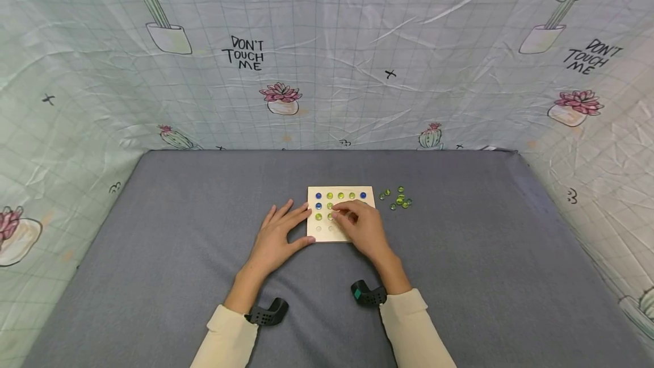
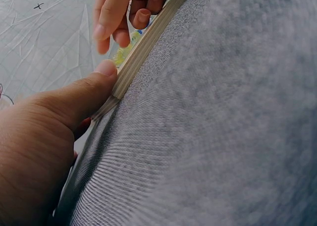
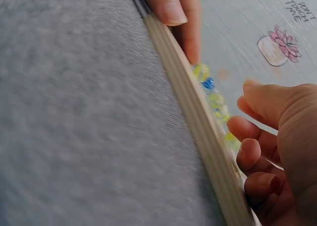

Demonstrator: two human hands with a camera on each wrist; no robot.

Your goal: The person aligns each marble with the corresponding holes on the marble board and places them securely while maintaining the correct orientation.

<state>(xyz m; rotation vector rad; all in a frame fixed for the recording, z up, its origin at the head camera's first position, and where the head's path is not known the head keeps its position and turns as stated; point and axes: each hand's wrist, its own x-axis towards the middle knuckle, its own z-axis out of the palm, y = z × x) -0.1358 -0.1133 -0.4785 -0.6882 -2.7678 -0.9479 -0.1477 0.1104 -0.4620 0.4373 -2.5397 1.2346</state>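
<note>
A pale wooden board (image 1: 325, 237) with rows of round hollows lies on the cloth, several holding green glass marbles (image 1: 340, 195) or blue ones (image 1: 318, 196). The left hand (image 1: 274, 244) has its fingers spread along the board's left side, and its thumb touches the near left corner, as the left wrist view shows too. Over the board's middle, the right hand (image 1: 367, 230) has its thumb and index fingertips beside marbles in the second column; no marble shows between them. In the right wrist view the other fingers of the right hand (image 3: 277, 137) are bent near the board's edge (image 3: 190, 117).
A loose group of green marbles (image 1: 401, 201) lies on the grey cloth (image 1: 485, 254) just right of the board. Patterned fabric (image 1: 327, 44) hangs behind and at both sides. Each wrist wears a black band.
</note>
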